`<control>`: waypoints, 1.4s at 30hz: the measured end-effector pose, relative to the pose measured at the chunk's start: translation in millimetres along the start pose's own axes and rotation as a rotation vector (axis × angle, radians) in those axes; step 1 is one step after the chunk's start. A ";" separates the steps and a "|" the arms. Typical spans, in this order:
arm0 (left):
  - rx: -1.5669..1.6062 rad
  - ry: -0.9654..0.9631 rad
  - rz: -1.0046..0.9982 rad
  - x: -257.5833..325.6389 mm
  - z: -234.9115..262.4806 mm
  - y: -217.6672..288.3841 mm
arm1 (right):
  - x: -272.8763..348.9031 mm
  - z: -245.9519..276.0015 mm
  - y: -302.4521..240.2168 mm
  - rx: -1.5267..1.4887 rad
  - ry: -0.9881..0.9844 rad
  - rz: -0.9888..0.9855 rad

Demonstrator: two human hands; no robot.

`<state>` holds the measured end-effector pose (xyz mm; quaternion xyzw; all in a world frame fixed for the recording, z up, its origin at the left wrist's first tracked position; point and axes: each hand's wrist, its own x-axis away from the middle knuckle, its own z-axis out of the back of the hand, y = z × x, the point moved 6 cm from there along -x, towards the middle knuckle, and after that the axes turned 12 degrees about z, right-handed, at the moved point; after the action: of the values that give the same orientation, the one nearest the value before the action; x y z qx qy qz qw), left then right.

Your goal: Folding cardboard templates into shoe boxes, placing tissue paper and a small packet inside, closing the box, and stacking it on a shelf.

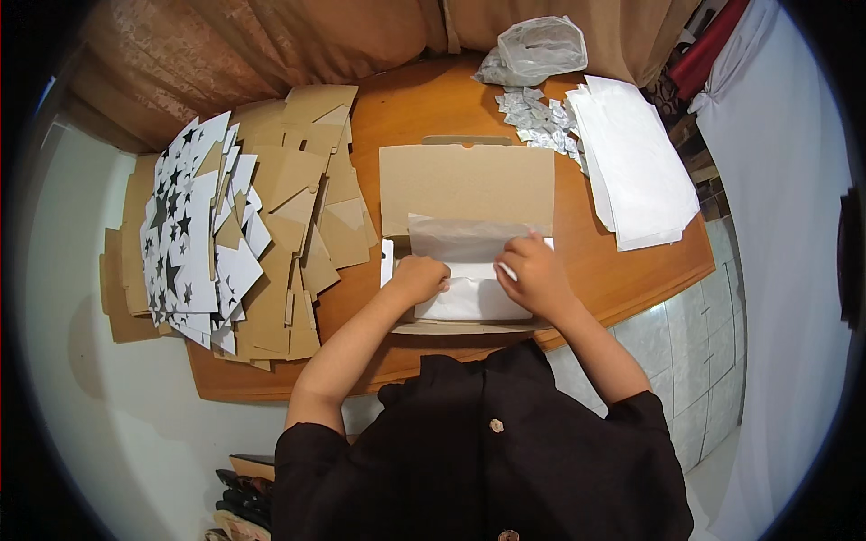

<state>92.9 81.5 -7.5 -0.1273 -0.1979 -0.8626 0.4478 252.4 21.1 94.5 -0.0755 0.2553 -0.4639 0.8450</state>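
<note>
An open cardboard box (466, 180) stands in front of me on the wooden table, its brown lid raised on the far side. Thin white paper (471, 301) lines the inside, and a translucent part of it stands up against the lid. At the box's left side, my left hand (420, 279) has its fingers curled closed on the paper. My right hand (532, 273) is over the right half, with thumb and fingers pinching the paper. Folds of paper between the hands hide the bottom of the box.
Flat cardboard pieces (287, 203) and white star-printed ones (185, 221) are piled at the left. White paper sheets (636, 162) lie stacked at the right. Small clear packets (541, 122) are heaped beside a plastic bag (546, 50) at the back.
</note>
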 end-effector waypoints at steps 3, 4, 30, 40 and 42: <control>-0.004 0.134 -0.056 3.7 -3.2 3.8 | -13.7 38.1 -4.2 0.241 0.349 -0.037; -0.004 0.136 -0.058 3.6 -4.1 5.7 | -17.5 39.0 2.2 0.244 0.350 -0.037; -0.040 0.675 -0.386 78.6 64.2 28.7 | 25.7 -51.7 -16.3 0.258 -0.260 0.162; -0.015 0.700 -0.155 50.7 48.4 9.1 | 11.5 -40.1 6.7 0.171 -0.072 0.065; 0.019 0.664 -0.049 49.8 53.2 -4.7 | 13.3 -33.2 10.2 0.195 -0.022 0.032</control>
<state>63.0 72.3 58.5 0.1696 -0.0521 -0.8656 0.4681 249.2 19.5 57.6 0.0060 0.2010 -0.4722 0.8582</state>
